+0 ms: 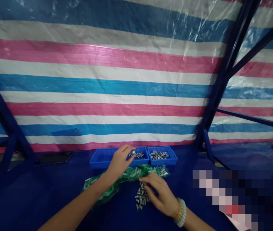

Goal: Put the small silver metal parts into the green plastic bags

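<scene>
Above the middle blue bin, which holds small metal parts, my left hand pinches a small shiny metal part between thumb and fingers. My right hand is at a pile of dark metal parts on the blue table, its fingers bent over the pile's upper right edge. Whatever its fingertips hold is too small to make out. Green plastic bags with pieces inside lie under my left forearm and behind the pile.
A right-hand blue bin contains silvery metal pieces. At the left end is another blue bin section. A dark phone lies on the table at left. Blue metal posts stand before a striped sheet.
</scene>
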A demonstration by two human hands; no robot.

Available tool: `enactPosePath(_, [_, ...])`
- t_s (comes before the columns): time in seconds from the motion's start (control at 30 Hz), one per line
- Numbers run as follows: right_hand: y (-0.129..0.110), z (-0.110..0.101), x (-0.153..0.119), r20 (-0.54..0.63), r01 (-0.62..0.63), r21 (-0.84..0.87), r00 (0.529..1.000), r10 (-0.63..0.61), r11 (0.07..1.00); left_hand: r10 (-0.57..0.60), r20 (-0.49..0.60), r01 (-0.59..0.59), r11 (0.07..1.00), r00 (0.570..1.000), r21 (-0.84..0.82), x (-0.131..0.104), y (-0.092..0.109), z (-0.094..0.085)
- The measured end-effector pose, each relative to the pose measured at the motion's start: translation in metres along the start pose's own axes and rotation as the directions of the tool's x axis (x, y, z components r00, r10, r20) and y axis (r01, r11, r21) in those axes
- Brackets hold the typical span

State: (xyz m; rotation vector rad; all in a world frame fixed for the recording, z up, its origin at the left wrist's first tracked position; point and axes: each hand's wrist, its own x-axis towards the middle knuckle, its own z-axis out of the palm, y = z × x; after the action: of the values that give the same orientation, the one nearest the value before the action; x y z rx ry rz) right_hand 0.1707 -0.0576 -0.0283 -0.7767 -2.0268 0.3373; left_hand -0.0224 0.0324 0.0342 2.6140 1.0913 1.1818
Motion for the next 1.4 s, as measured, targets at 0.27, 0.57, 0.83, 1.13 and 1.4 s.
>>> enactPosePath(0.27, [-0.002,-0.002,-0.001,-0.091,0.020,0.005,0.996,-0.020,1.000,0.105,0.456,-0.102,0.994,0.884,-0.031,-0.049,0.009,-0.004])
enactPosePath(0.57, [-0.002,0.001,0.000,-0.091,0.017,-0.024,0.996,-0.019,1.000,0.112,0.566,-0.095,0.994,0.817,-0.060,-0.073,0.022,0.007])
enactPosePath(0.83, [-0.002,0.000,0.000,-0.082,0.016,-0.029,0.996,-0.019,0.999,0.078,0.545,-0.018,0.993,0.835,-0.114,-0.079,0.016,0.006])
enactPosePath(1.13, [-0.007,0.000,0.001,-0.100,0.040,0.011,0.994,-0.039,0.999,-0.253,0.379,0.437,0.711,0.890,-0.552,-0.075,0.026,0.008])
enactPosePath(1.4, [-0.010,-0.001,0.002,-0.152,0.113,0.038,0.983,-0.106,0.993,-0.449,0.448,0.615,0.360,0.773,-0.701,-0.073,0.037,0.007])
